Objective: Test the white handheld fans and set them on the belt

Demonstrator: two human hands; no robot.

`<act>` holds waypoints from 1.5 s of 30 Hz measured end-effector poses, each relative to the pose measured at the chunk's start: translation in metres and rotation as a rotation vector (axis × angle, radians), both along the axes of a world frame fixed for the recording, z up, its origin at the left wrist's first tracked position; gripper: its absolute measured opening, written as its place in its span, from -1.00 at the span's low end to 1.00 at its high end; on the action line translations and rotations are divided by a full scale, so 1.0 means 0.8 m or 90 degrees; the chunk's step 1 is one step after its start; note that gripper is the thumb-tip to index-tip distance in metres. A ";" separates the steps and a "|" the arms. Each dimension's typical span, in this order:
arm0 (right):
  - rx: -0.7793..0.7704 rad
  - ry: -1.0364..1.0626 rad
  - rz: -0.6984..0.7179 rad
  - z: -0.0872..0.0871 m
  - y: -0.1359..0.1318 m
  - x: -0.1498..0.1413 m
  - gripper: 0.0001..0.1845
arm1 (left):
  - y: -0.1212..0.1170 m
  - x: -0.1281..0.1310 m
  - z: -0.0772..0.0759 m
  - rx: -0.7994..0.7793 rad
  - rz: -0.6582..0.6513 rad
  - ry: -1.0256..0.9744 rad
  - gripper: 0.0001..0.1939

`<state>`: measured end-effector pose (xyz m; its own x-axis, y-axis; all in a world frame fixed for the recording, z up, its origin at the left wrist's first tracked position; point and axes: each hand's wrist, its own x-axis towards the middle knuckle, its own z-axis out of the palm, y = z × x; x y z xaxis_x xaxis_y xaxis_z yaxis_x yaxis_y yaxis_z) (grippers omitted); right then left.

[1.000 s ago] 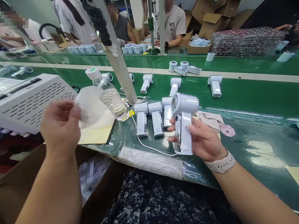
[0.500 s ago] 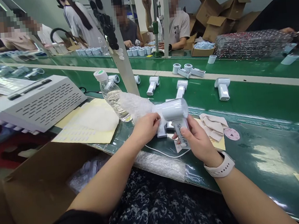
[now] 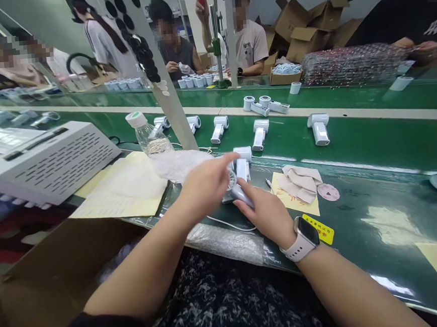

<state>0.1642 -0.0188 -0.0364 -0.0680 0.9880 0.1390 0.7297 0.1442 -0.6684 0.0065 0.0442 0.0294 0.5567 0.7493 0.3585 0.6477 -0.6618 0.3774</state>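
My right hand [image 3: 265,207] grips a handheld fan by its pale handle [image 3: 242,194]. The fan's round grille [image 3: 232,179] faces my left hand, which partly covers it. My left hand [image 3: 207,187] is at the fan head with the index finger stretched out over it. Its other fingers are curled on a crumpled, translucent white sheet [image 3: 179,165], cloth or thin film, that trails off to the left. Another handheld fan [image 3: 243,167] lies just behind my hands. A white cable [image 3: 231,225] runs along the bench beneath them.
Several fans [image 3: 260,134] lie on the green belt [image 3: 287,133]. A clear bottle [image 3: 146,134], slanted post [image 3: 172,106] and vented metal box [image 3: 63,160] stand left. At right are a beige cloth [image 3: 299,182] and yellow card [image 3: 318,228]. Co-workers sit across the belt.
The fan has turned from side-on to grille towards my left hand, and sits lower. My left index finger has stretched out over it. The yellow card has come into view beside my right wrist.
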 end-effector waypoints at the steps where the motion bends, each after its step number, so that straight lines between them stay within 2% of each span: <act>1: 0.000 -0.003 0.013 0.001 -0.001 0.000 -0.52 | -0.012 0.004 0.003 0.076 -0.066 0.086 -0.58; 3: -0.046 0.116 0.027 0.004 0.000 0.007 -0.59 | -0.031 0.009 0.004 0.185 -0.173 0.210 -0.55; 5: -0.167 0.361 0.042 0.008 0.003 0.018 -0.53 | -0.042 0.009 0.002 0.239 -0.200 0.253 -0.56; 8: -0.322 0.706 0.112 0.024 0.002 0.036 -0.38 | -0.046 -0.003 0.008 0.210 -0.116 0.166 -0.61; 10: -0.359 0.795 0.222 0.040 -0.008 0.042 -0.28 | -0.049 -0.016 0.020 0.107 -0.054 0.039 -0.62; 12: -0.364 0.769 0.341 0.058 -0.022 0.041 -0.15 | -0.052 -0.029 0.035 -0.029 -0.043 -0.122 -0.62; 14: -0.305 0.657 0.362 0.074 -0.037 0.030 -0.17 | -0.055 -0.043 0.050 -0.157 -0.083 -0.289 -0.63; 15: -0.248 0.588 0.328 0.081 -0.044 0.022 -0.29 | -0.055 -0.051 0.056 -0.205 -0.108 -0.364 -0.64; 17: -0.107 0.476 0.246 0.092 -0.055 0.001 -0.66 | -0.054 -0.068 0.067 -0.266 -0.128 -0.477 -0.63; 19: 0.011 0.445 0.233 0.101 -0.064 -0.022 -0.88 | -0.055 -0.091 0.075 -0.271 -0.101 -0.535 -0.59; 21: 0.069 0.469 0.289 0.105 -0.070 -0.041 -0.76 | -0.063 -0.120 0.083 -0.228 -0.049 -0.562 -0.55; 24: 0.068 0.507 0.324 0.103 -0.074 -0.049 -0.54 | -0.086 -0.174 0.095 -0.164 -0.025 -0.579 -0.56; 26: 0.051 0.530 0.294 0.098 -0.071 -0.043 -0.58 | -0.102 -0.215 0.101 -0.169 -0.023 -0.544 -0.59; 27: 0.038 0.540 0.275 0.096 -0.068 -0.038 -0.65 | -0.106 -0.235 0.101 -0.165 0.018 -0.512 -0.62; 28: 0.024 0.549 0.258 0.093 -0.064 -0.033 -0.73 | -0.107 -0.256 0.099 -0.152 0.092 -0.462 -0.67; 29: 0.010 0.557 0.244 0.090 -0.060 -0.028 -0.80 | -0.104 -0.275 0.093 -0.134 0.205 -0.391 -0.69; 32: -0.024 0.572 0.204 0.084 -0.050 -0.016 -0.84 | -0.074 -0.327 0.060 -0.133 0.537 -0.044 -0.77; 33: -0.028 0.572 0.190 0.082 -0.049 -0.013 -0.83 | -0.061 -0.341 0.046 -0.134 0.618 0.034 -0.80; 35: -0.030 0.561 0.163 0.080 -0.050 -0.008 -0.82 | -0.039 -0.363 0.019 -0.131 0.718 0.076 -0.82; 38: -0.025 0.543 0.121 0.079 -0.055 0.003 -0.82 | -0.018 -0.377 -0.005 -0.085 0.770 0.047 -0.80; 41: -0.020 0.534 0.057 0.076 -0.060 0.019 -0.80 | -0.006 -0.364 -0.006 0.046 0.767 -0.019 -0.78; 43: -0.023 0.521 0.008 0.072 -0.063 0.032 -0.76 | 0.004 -0.338 0.000 0.162 0.704 -0.125 -0.85; 45: -0.041 0.494 -0.030 0.066 -0.065 0.047 -0.71 | 0.016 -0.295 0.005 0.254 0.586 -0.264 -0.91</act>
